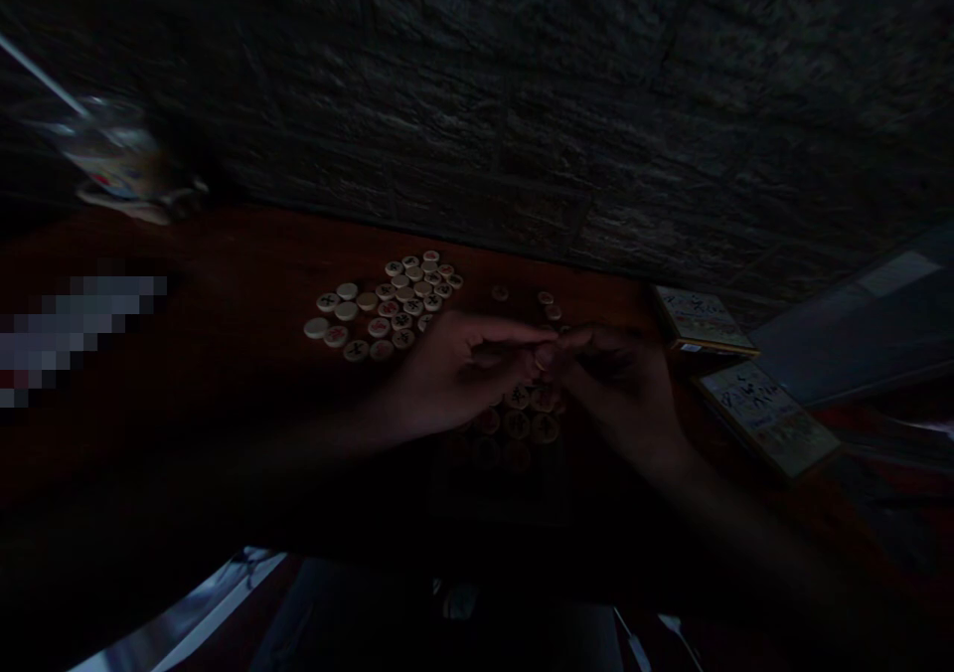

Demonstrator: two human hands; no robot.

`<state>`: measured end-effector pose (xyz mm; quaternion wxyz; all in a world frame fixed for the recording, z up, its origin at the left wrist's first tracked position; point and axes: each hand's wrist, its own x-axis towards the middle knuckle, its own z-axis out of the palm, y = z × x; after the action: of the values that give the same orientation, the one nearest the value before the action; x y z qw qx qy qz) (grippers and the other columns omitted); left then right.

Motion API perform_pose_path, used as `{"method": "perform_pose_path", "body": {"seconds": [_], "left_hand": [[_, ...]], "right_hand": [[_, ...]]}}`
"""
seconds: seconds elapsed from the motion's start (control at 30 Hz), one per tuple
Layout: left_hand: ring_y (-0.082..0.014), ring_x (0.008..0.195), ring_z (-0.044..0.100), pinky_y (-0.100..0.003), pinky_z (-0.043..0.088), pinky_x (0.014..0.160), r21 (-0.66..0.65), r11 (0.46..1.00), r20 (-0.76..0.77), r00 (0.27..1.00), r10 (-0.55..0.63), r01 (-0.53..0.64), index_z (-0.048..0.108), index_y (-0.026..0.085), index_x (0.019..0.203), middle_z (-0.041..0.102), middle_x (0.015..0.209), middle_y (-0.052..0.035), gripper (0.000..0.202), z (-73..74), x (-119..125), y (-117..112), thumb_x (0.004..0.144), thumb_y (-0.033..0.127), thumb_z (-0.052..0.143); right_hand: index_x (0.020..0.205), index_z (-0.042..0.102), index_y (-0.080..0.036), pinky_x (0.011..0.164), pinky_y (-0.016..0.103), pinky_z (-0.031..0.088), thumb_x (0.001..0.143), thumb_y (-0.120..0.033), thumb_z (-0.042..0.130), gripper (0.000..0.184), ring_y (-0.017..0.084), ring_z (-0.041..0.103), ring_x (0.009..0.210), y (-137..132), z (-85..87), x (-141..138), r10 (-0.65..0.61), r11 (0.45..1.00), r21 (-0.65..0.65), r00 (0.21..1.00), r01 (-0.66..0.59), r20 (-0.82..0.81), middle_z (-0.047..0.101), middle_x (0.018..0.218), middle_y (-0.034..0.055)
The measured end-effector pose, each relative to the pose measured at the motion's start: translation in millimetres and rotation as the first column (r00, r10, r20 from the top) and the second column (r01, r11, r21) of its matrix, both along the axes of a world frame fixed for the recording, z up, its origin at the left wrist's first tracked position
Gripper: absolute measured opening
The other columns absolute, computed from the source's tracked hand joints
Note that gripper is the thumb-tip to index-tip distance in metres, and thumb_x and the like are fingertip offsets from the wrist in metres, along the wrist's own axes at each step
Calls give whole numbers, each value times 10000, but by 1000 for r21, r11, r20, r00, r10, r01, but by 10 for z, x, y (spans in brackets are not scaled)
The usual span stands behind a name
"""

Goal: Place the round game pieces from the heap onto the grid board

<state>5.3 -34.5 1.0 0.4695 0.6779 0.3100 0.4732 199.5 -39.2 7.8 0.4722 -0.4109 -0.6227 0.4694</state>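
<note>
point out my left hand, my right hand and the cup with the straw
Left hand [453, 371]: head view, middle of the hand.
Right hand [633, 394]: head view, middle of the hand.
Cup with the straw [123, 163]: head view, its side.

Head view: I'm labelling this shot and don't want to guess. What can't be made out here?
All in the head view:
What, if anything, the left hand and right hand pinch: fingers and gloom cover it.
Markings on the nearest round pieces: lost in shadow.
Small print on the boxes: too small and blurred.
The far end of the straw: cut off by the left edge.
Whatever the pixelated patch covers: masked.
</note>
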Motion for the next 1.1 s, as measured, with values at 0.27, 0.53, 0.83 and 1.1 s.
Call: {"method": "perform_pose_path", "body": {"seconds": [0.27,0.53,0.83,1.1], "left_hand": [[-210,949,823,-263,664,858,38,999,55,998,16,-18,815,128,1130,846,1083,-93,279,-47,10,24,865,213,837],[-192,934,827,-251,679,832,-65,998,113,994,10,-2,807,135,1158,837,1122,-80,279,14,-11,30,882,177,826],[-141,793,811,-185,647,730,-62,998,77,997,24,-19,798,120,1041,841,941,-60,172,32,-10,29,927,248,790],[-157,874,804,-211,628,797,47,999,-2,1000,23,-23,780,144,994,835,954,-59,115,-22,-8,16,926,238,779]], "right_hand": [[832,803,-176,510,148,552,795,-311,906,174,82,665,504,-13,32,3,39,996,-82,997,-45,-72,738,604,-20],[976,796,-195,541,179,605,808,-214,862,181,96,713,564,-18,41,14,70,993,-86,991,-80,-117,795,739,-17],[876,778,-202,533,184,601,783,-255,896,159,103,709,536,-7,30,11,66,997,-25,995,-68,-70,769,663,-24],[760,757,-197,502,204,554,812,-422,891,267,113,667,507,-24,13,-1,-12,1000,13,999,12,36,729,620,-8]]}}
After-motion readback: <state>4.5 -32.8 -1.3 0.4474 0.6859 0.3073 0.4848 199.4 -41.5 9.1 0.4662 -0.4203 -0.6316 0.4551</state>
